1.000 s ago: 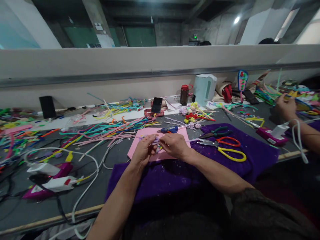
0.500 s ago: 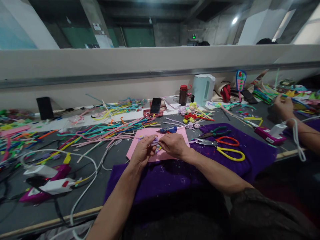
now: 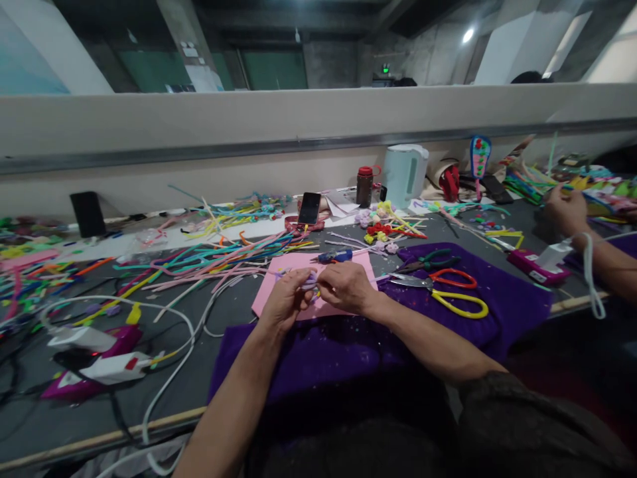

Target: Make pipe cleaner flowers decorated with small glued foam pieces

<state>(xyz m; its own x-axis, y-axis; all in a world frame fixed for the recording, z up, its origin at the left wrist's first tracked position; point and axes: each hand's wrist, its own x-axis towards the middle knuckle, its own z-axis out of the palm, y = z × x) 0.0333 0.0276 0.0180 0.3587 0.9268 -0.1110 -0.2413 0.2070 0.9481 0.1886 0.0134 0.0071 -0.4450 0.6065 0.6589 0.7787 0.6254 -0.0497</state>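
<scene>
My left hand (image 3: 284,304) and my right hand (image 3: 345,287) meet over a pink sheet (image 3: 348,263) on the table, fingertips pinched together on a small lilac pipe-cleaner piece (image 3: 309,283). Much of that piece is hidden by my fingers. A purple cloth (image 3: 502,299) lies under my forearms and spreads to the right. On it rest scissors with yellow and red handles (image 3: 455,299) and green-handled pliers (image 3: 423,260). A blue tool (image 3: 334,255) lies at the sheet's far edge.
Loose coloured pipe cleaners (image 3: 209,255) cover the table's left and middle. Glue guns (image 3: 94,372) with white cords lie at the left front. A phone (image 3: 309,208), a brown jar (image 3: 365,186) and a white kettle (image 3: 407,174) stand at the back. Another person's hand (image 3: 565,211) works at the right.
My hands stay together on the lilac piece with only small finger shifts. The view has tilted slightly, and the other person's hand has moved a little.
</scene>
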